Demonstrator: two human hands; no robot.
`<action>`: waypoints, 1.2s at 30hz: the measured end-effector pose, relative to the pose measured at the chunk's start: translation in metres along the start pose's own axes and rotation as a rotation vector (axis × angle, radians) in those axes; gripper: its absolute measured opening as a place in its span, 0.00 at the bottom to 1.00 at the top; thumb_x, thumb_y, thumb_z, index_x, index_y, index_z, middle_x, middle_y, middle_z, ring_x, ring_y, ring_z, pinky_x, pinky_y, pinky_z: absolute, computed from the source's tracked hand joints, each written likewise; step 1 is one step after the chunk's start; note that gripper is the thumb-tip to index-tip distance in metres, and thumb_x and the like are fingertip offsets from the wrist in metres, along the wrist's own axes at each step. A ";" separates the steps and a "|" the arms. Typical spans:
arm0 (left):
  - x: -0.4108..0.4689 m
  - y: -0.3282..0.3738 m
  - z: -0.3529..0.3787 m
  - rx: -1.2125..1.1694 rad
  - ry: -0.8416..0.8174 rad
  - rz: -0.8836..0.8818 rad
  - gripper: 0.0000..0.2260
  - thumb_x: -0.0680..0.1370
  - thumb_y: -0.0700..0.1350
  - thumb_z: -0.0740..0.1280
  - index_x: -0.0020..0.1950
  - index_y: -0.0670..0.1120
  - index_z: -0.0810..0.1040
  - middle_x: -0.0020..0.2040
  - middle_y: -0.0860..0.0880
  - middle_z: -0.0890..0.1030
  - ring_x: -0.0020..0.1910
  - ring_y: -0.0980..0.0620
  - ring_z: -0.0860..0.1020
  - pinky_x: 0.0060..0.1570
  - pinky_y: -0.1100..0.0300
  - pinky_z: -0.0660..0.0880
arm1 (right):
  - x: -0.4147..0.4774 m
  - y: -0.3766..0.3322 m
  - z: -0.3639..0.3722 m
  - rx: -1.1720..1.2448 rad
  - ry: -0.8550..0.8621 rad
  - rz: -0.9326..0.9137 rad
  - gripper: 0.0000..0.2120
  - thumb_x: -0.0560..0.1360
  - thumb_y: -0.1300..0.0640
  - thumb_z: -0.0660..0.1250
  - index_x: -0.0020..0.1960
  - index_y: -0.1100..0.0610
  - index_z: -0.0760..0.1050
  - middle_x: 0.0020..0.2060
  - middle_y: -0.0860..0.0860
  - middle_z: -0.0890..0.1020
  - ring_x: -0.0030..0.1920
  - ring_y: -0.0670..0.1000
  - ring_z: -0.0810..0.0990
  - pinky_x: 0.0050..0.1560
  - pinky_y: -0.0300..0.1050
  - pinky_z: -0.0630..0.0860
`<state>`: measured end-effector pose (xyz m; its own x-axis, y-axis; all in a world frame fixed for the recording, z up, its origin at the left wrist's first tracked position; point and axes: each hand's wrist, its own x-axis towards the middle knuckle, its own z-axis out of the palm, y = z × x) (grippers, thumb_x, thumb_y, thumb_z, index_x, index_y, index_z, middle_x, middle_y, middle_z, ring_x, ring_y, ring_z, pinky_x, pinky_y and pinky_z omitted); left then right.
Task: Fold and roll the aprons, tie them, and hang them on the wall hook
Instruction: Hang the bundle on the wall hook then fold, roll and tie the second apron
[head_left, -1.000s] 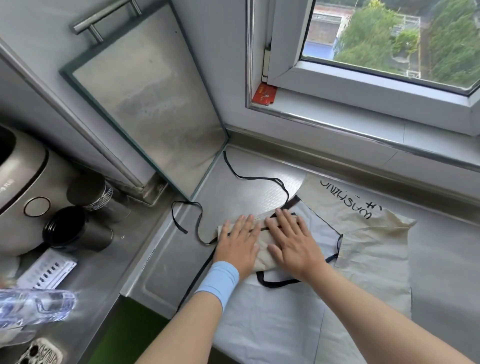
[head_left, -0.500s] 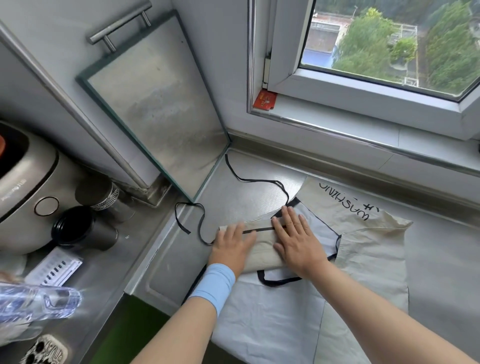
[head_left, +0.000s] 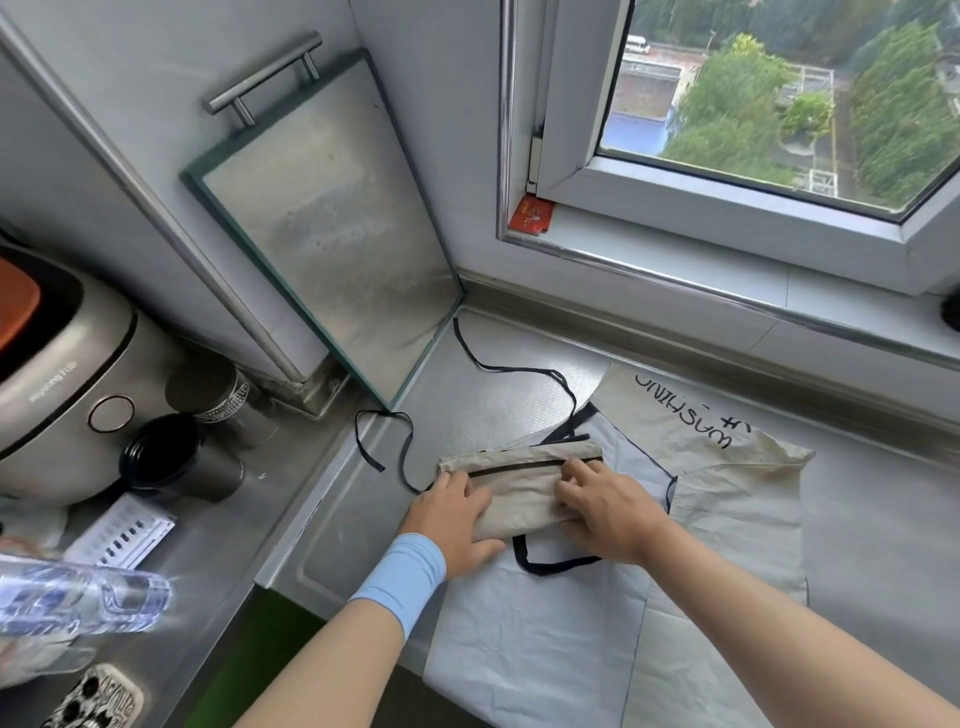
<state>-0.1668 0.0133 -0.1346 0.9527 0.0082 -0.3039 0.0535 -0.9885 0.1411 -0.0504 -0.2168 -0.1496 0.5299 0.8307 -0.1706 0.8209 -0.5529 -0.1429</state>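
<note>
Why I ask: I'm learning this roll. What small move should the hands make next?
Probably keep the right hand on the beige roll and send the left hand to the loose black strap beside it: the roll looks compact, and its straps lie untied on the counter.

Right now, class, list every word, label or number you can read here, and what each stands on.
"WASHING": handwritten in black on the beige apron, upside down.
Marks beside it: unclear.
Print on the cooker, red card and leaflet: too small to read.
</note>
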 end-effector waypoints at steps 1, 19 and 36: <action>-0.001 -0.001 0.000 -0.015 0.001 -0.004 0.23 0.72 0.67 0.62 0.57 0.53 0.70 0.58 0.50 0.68 0.59 0.49 0.67 0.56 0.55 0.71 | 0.001 0.001 0.001 0.002 0.027 -0.014 0.07 0.70 0.50 0.66 0.46 0.50 0.74 0.50 0.50 0.74 0.44 0.54 0.76 0.30 0.46 0.73; 0.028 -0.017 0.002 -0.076 0.029 -0.098 0.13 0.84 0.49 0.54 0.60 0.45 0.74 0.61 0.47 0.75 0.59 0.47 0.72 0.57 0.59 0.65 | 0.031 0.003 -0.008 -0.055 -0.087 0.294 0.19 0.83 0.41 0.52 0.55 0.53 0.75 0.54 0.47 0.81 0.56 0.51 0.80 0.41 0.44 0.65; 0.016 0.018 0.015 -0.044 0.205 0.096 0.08 0.66 0.49 0.62 0.40 0.49 0.77 0.41 0.51 0.76 0.40 0.49 0.76 0.37 0.58 0.75 | 0.034 -0.021 -0.010 -0.164 0.066 0.221 0.18 0.56 0.61 0.78 0.40 0.56 0.73 0.35 0.53 0.74 0.30 0.55 0.74 0.26 0.46 0.61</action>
<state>-0.1555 -0.0064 -0.1514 0.9946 -0.0510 -0.0902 -0.0319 -0.9788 0.2022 -0.0476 -0.1766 -0.1422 0.7082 0.6966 -0.1151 0.7045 -0.7078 0.0509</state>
